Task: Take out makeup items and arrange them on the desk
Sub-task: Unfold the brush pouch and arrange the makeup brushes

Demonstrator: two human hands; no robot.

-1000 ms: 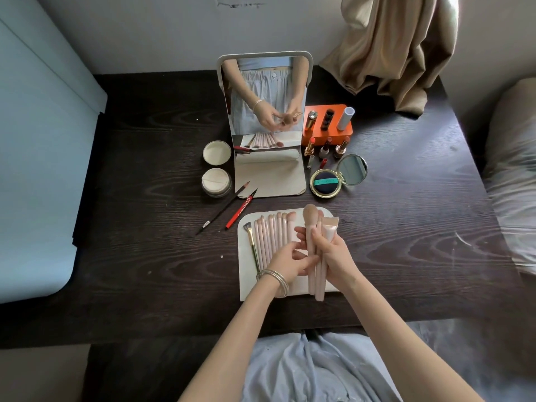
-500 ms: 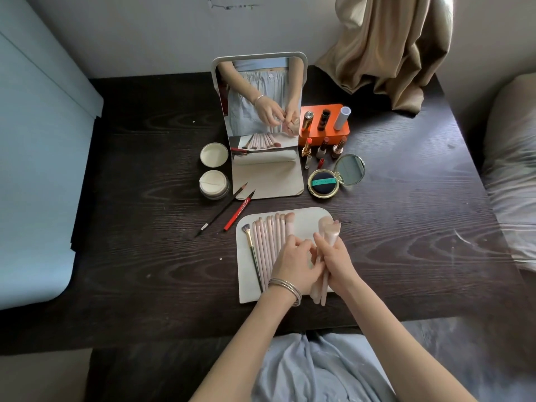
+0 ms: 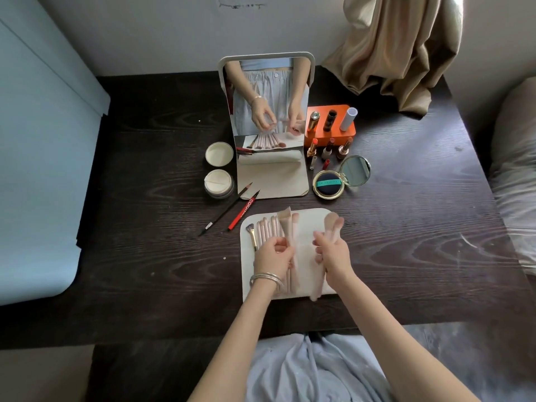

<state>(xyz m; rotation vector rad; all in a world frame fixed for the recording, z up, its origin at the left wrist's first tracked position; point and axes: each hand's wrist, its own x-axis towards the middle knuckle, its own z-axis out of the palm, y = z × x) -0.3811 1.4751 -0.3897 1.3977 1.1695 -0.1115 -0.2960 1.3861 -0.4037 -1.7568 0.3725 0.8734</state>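
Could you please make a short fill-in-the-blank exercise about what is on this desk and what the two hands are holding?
1. The left hand wears silver ____ on its wrist.
2. The right hand grips pink makeup ____.
3. The lipstick holder beside the mirror is coloured ____.
4. The gold compact lies with its lid ____.

Missing words: bangles; brushes; orange; open

Cream brush pouch [image 3: 307, 227] lies open and flat on the dark surface [image 3: 145, 256]. A row of pink-handled brushes [image 3: 268, 227] rests on its left half, bristles pointing away. One flat-headed brush [image 3: 285, 221] stands tilted above the row; two round-headed brushes [image 3: 332, 224], blurred, are raised over the right half.
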